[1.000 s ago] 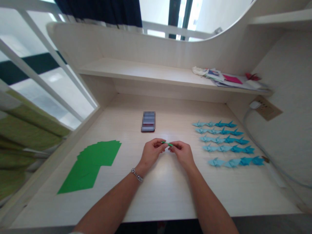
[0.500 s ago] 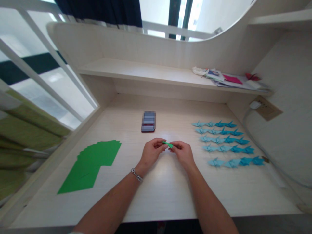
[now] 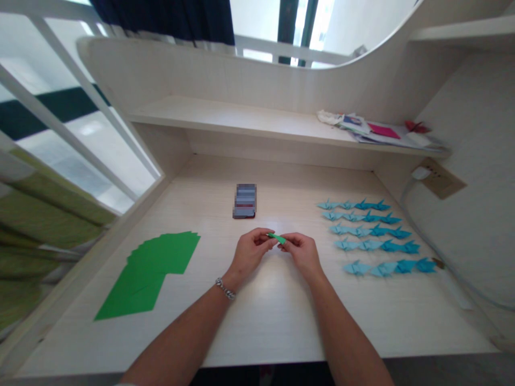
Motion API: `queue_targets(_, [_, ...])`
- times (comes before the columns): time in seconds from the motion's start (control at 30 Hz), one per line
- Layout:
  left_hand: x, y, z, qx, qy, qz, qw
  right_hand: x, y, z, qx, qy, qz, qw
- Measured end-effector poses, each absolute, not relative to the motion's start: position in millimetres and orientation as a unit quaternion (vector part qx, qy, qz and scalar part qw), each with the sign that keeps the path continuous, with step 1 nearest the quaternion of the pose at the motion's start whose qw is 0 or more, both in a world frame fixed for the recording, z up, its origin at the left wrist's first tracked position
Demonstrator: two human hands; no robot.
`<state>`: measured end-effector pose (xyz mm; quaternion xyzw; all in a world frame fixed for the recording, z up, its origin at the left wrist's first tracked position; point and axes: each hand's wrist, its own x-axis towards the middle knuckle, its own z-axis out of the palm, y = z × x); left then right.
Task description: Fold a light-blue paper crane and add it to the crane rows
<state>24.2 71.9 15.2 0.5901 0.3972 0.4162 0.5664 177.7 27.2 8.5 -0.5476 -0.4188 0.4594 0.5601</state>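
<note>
Over the middle of the pale wooden desk point(image 3: 265, 316), my left hand point(image 3: 250, 252) and my right hand point(image 3: 302, 253) meet fingertip to fingertip. Both pinch a small, narrow piece of folded green paper point(image 3: 277, 238) held just above the desk. A metal bracelet sits on my left wrist. To the left lies a fanned stack of green paper sheets point(image 3: 148, 271). To the right, several blue folded paper cranes point(image 3: 372, 233) lie in neat rows.
A phone point(image 3: 245, 201) lies flat beyond my hands. A shelf point(image 3: 241, 120) runs along the back, with papers and booklets point(image 3: 378, 131) at its right end. A wall socket with a plugged cable point(image 3: 436, 179) is at the right. White rails border the left.
The green paper piece has tilted slightly between my fingers; both hands stay in the same place.
</note>
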Motion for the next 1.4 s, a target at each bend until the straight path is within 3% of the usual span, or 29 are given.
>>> queue_targets(0.73, [23.8, 72.2, 13.7, 0.602, 0.383, 0.418, 0.562, 179.5, 28.4, 5.4, -0.547, -0.43, 0.452, 0.558])
queue_targets(1.1, [24.7, 74.7, 13.6, 0.544, 0.393, 0.408, 0.618, 176.4, 22.5, 8.9, -0.555, -0.578, 0.248, 0.544])
queue_targets(1.4, [26.4, 74.1, 10.0, 0.529, 0.346, 0.445, 0.634, 172.8, 21.3, 18.4, -0.556, -0.612, 0.208, 0.522])
